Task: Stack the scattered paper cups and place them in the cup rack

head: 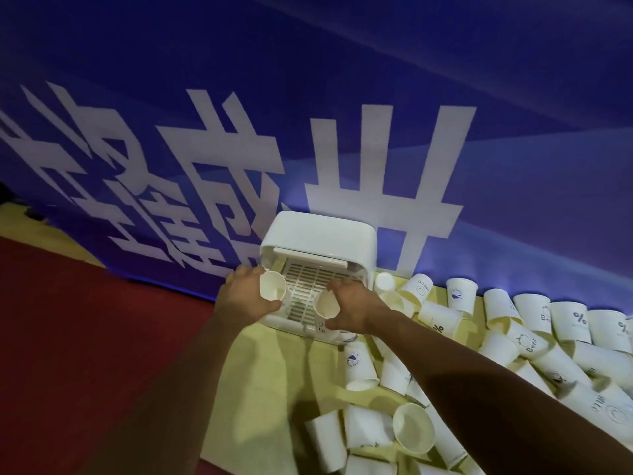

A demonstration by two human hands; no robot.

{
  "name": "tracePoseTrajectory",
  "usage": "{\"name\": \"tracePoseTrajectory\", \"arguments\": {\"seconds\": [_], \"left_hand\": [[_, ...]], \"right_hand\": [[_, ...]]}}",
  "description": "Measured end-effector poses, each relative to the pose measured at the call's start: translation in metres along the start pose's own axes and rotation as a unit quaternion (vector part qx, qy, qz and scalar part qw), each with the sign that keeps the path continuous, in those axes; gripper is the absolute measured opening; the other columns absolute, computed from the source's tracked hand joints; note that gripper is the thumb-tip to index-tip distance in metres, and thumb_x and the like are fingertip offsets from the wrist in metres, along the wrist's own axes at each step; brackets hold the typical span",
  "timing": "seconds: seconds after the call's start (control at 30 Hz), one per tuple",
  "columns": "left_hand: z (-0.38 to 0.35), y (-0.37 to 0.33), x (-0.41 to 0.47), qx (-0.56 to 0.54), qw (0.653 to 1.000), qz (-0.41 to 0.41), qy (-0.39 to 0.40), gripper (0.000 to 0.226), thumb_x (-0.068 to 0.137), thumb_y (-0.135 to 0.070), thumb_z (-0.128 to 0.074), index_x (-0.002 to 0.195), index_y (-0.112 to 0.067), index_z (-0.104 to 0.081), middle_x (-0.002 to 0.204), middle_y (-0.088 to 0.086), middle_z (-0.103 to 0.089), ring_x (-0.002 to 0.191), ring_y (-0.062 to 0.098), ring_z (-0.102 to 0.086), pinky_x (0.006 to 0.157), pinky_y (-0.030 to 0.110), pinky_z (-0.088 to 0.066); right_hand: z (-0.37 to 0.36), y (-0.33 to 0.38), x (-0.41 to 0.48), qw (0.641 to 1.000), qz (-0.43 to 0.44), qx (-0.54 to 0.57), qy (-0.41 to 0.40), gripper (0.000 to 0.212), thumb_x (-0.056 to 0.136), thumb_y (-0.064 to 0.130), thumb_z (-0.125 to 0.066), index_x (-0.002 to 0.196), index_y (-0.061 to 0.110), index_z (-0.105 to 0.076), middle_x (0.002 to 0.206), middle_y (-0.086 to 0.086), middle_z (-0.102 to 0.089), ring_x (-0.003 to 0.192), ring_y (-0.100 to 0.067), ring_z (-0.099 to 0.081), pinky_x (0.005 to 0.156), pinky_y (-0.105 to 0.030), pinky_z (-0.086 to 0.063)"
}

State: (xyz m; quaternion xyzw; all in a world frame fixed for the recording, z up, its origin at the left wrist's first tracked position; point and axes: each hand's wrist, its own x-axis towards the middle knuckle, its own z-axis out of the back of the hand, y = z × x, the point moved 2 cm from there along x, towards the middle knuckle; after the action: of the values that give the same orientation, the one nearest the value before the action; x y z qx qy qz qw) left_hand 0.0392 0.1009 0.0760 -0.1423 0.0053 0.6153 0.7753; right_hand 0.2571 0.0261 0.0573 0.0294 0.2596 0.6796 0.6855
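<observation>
A white cup rack (318, 241) with a slatted inner tray (313, 286) stands at the far edge of the yellow-green surface. My left hand (245, 296) grips a white paper cup (273, 286) at the rack's left front, its mouth turned toward me. My right hand (352, 306) grips another paper cup (325, 305) at the rack's right front, mouth also facing me. Both cups sit just over the tray's front part. Several loose paper cups (534, 341) lie scattered to the right and in front.
A blue banner (342, 97) with large white characters hangs right behind the rack. Red floor (68, 337) lies to the left of the yellow-green surface (267, 371). An open-mouthed cup (412, 428) lies among others near the bottom.
</observation>
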Motion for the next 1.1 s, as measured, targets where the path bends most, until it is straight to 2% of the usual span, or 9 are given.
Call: {"name": "tracePoseTrajectory", "arguments": {"seconds": [0.23,0.53,0.73,0.8,0.87,0.97,1.1], "left_hand": [[-0.009,0.016,0.031,-0.008,1.000,0.002,0.008,0.078,0.071,-0.055,-0.077,0.134,-0.019,-0.047,0.126,0.011,-0.047,0.121,0.032,-0.044,0.099,0.045,-0.045],[-0.027,0.022,0.042,-0.009,0.999,-0.019,0.036,0.089,0.072,-0.058,-0.075,0.144,-0.022,-0.037,0.131,0.009,-0.046,0.123,0.030,-0.042,0.098,0.043,-0.045],[-0.027,0.023,0.037,-0.033,0.998,-0.027,0.043,0.080,0.078,-0.048,-0.075,0.145,-0.021,-0.042,0.136,0.007,-0.044,0.128,0.029,-0.041,0.104,0.043,-0.041],[-0.027,0.020,0.034,-0.097,0.993,-0.041,0.060,0.073,0.077,-0.041,-0.078,0.140,-0.020,-0.048,0.132,0.004,-0.050,0.122,0.023,-0.048,0.099,0.037,-0.045],[-0.028,0.016,0.032,-0.172,0.979,-0.054,0.096,0.063,0.075,-0.032,-0.082,0.132,-0.022,-0.057,0.123,-0.002,-0.058,0.109,0.015,-0.056,0.083,0.025,-0.049],[-0.030,0.006,0.026,-0.223,0.959,-0.077,0.155,0.064,0.072,-0.024,-0.086,0.129,-0.026,-0.059,0.118,-0.006,-0.059,0.105,0.012,-0.057,0.067,0.017,-0.049],[-0.031,-0.004,0.021,-0.269,0.943,-0.109,0.165,0.066,0.069,-0.019,-0.088,0.126,-0.031,-0.058,0.114,-0.010,-0.062,0.104,0.010,-0.058,0.072,0.030,-0.060]], "right_hand": [[-0.005,0.009,0.017,1.000,-0.004,-0.006,-0.004,0.076,0.077,0.044,-0.076,0.139,0.018,-0.043,0.137,-0.007,-0.053,0.121,-0.027,-0.053,0.099,-0.039,-0.047],[-0.012,0.010,0.021,1.000,-0.006,-0.019,-0.009,0.080,0.079,0.039,-0.076,0.146,0.018,-0.038,0.144,-0.007,-0.046,0.126,-0.028,-0.050,0.100,-0.037,-0.046],[-0.012,0.015,0.023,0.999,0.007,-0.002,-0.033,0.081,0.077,0.040,-0.078,0.144,0.019,-0.038,0.143,-0.006,-0.048,0.128,-0.025,-0.047,0.102,-0.039,-0.043],[-0.012,0.017,0.023,0.999,0.012,0.010,-0.042,0.082,0.076,0.039,-0.079,0.143,0.018,-0.037,0.142,-0.005,-0.048,0.126,-0.026,-0.049,0.099,-0.037,-0.042],[-0.011,0.019,0.023,0.998,0.019,0.021,-0.054,0.081,0.076,0.037,-0.081,0.142,0.017,-0.038,0.142,-0.005,-0.050,0.124,-0.026,-0.050,0.096,-0.033,-0.041],[-0.008,0.027,0.024,0.997,0.039,0.030,-0.060,0.082,0.076,0.035,-0.083,0.143,0.016,-0.039,0.143,-0.005,-0.049,0.125,-0.026,-0.049,0.098,-0.031,-0.040],[-0.002,0.038,0.025,0.996,0.061,0.038,-0.054,0.078,0.076,0.028,-0.082,0.141,0.016,-0.041,0.139,-0.007,-0.051,0.123,-0.025,-0.050,0.097,-0.034,-0.042]]}}
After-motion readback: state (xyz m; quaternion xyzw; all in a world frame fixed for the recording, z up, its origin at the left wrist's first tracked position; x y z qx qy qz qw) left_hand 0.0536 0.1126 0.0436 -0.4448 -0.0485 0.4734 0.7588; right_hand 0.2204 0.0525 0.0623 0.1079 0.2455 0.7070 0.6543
